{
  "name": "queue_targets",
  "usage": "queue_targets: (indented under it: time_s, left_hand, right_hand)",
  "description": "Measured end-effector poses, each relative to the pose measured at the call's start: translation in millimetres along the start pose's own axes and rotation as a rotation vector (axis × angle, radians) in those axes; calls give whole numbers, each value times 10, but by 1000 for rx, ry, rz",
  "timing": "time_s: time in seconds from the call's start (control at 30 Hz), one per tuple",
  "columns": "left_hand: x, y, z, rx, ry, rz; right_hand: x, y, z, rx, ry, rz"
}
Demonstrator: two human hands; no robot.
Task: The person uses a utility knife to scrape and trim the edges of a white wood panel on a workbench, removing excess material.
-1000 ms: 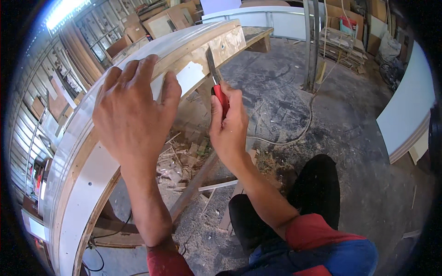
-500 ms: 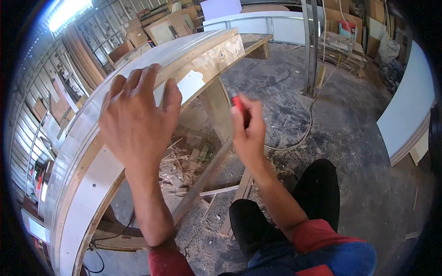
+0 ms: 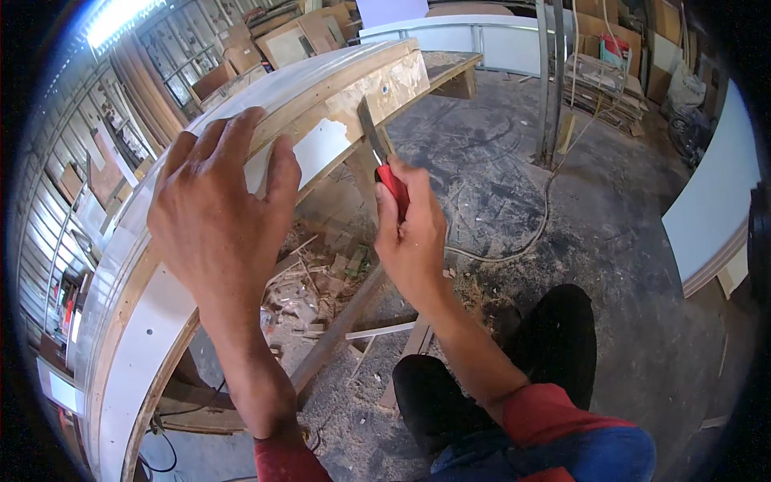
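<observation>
A curved wooden panel (image 3: pixel 132 365) sweeps from the lower left up to the top middle, its side faced partly with white sheet. Toward its far end the facing is gone and blotchy bare wood (image 3: pixel 385 87) shows. My left hand (image 3: pixel 217 209) lies over the panel's top edge, fingers spread and thumb hanging down the side, holding nothing. In my right hand (image 3: pixel 414 229) is a red-handled chisel (image 3: pixel 392 189), fingers wrapped round the handle. Its dark flat blade points up and away, the tip at the bare wood near the torn edge of the white sheet.
Wood scraps (image 3: pixel 309 297) and sawdust litter the floor under the panel. A hose (image 3: pixel 522 249) curves across the floor beside a metal post (image 3: pixel 551 88). A white curved panel (image 3: pixel 715 193) stands at the right. Stacked boards (image 3: pixel 602 92) sit at the back.
My right hand has moved left, bringing the chisel blade up to the bare wood. My left hand has shifted slightly left and down in the picture, still on the panel.
</observation>
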State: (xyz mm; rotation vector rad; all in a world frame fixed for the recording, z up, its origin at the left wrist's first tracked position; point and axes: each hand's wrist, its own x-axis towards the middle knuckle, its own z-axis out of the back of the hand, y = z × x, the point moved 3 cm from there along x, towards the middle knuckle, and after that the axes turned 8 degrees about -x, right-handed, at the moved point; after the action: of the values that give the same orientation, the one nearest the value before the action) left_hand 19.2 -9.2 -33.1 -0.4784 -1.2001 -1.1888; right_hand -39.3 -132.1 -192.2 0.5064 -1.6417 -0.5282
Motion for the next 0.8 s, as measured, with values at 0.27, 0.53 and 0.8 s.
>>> queue_targets:
  time_s: [0.27,0.53,0.8]
  left_hand:
    - [1,24,-13,13,35,0]
    - [5,3,-1,4,22,17]
    - [31,3,-6,-11,17,7]
  right_hand:
    - [-72,3,-34,-68,-39,12]
    - [165,-252,213,-24,47,144]
    - [176,-433,23,20,-23,222]
